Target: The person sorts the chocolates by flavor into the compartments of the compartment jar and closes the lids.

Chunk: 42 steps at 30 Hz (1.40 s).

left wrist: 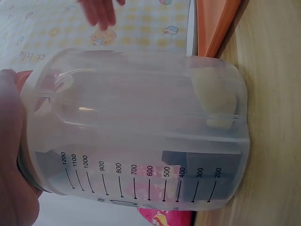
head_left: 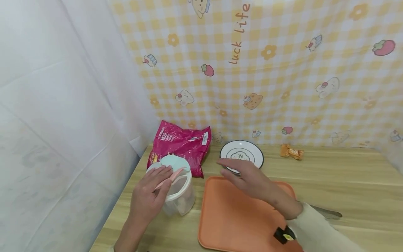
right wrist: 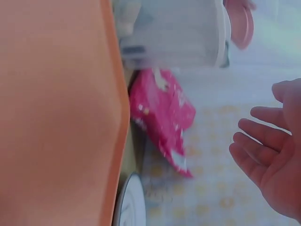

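Note:
A clear plastic storage container (head_left: 184,201) with a white rim and hinged lid flaps stands upright at the left. My left hand (head_left: 149,196) lies over its top, fingers on the pale blue flap (head_left: 176,162). A raised pink flap (head_left: 178,173) sits between its thumb and fingers. Measuring marks run along the container wall (left wrist: 136,108) in the left wrist view, and a pale piece (left wrist: 214,96) lies inside at the bottom. My right hand (head_left: 248,178) hovers above the orange tray (head_left: 233,217), in front of the plate. Its fingers are extended and it holds nothing.
A magenta bag (head_left: 185,140) lies behind the container. A white plate (head_left: 256,154) with a dark rim sits behind the tray. An orange wrapped candy (head_left: 291,152) is at the back right. A grey elongated utensil (head_left: 327,212) and a small black packet (head_left: 280,236) lie near the right sleeve.

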### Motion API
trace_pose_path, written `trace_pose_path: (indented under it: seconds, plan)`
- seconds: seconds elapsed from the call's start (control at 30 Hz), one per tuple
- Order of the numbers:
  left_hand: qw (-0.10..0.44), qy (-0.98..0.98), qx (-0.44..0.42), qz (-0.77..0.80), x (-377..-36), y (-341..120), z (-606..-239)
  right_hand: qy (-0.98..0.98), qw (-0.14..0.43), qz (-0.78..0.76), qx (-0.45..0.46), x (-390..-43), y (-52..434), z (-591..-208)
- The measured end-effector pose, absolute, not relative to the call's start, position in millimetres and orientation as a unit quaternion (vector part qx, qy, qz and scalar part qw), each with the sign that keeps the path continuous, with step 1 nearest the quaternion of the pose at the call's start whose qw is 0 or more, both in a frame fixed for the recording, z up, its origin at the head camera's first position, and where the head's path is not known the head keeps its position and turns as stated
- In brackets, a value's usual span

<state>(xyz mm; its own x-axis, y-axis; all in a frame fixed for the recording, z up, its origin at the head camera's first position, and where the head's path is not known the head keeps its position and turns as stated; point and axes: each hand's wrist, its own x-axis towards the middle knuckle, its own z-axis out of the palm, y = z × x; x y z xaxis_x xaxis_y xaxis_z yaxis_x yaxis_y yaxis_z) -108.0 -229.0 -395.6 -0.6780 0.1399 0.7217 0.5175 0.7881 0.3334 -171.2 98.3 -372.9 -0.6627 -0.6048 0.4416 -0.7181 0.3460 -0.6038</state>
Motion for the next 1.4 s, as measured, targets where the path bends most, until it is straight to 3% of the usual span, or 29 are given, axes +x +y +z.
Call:
trace_pose_path:
  seconds: [0.47, 0.97, 1.4]
  plan:
    - [0.337, -0.882, -0.215, -0.25, -103.9, -233.7, -396.4, -0.795, -0.051, 0.389, 0.463, -181.0, 15.5, -355.6]
    - [0.332, -0.891, -0.258, -0.173, -101.8, -239.5, -403.3, -0.803, -0.072, 0.345, 0.482, -189.6, -0.8, -364.3]
    - [0.337, -0.889, -0.258, -0.174, -101.6, -237.7, -404.7, -0.801, -0.045, 0.328, 0.499, -190.2, -0.3, -369.8]
